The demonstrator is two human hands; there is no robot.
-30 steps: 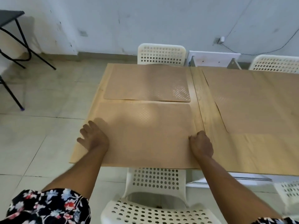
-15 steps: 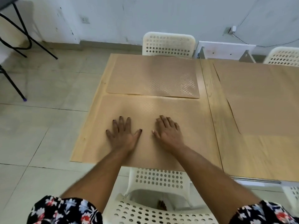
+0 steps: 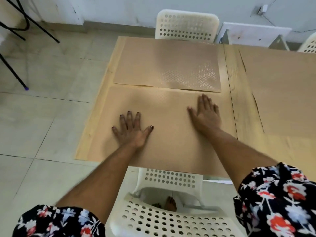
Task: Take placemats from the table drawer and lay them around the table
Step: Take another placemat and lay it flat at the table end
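A tan placemat (image 3: 164,139) with a faint embossed pattern lies on the near left part of the wooden table (image 3: 230,79). My left hand (image 3: 132,130) rests flat on it, palm down, fingers spread. My right hand (image 3: 206,113) lies flat on the same mat near its right side, fingers together pointing away from me. A second tan placemat (image 3: 169,64) lies just beyond it at the far side. Two more tan mats (image 3: 282,88) cover the right part of the table. No drawer is visible.
A white perforated plastic chair (image 3: 169,216) stands between me and the table's near edge. Another white chair (image 3: 186,24) is tucked in at the far side, a third (image 3: 309,43) at far right. Black metal legs (image 3: 20,31) stand on the tiled floor at left.
My hands were gripping the mat's left and right edges, then came together flat at its middle. Now the right hand has slid out to the right and further away; the left stays flat.
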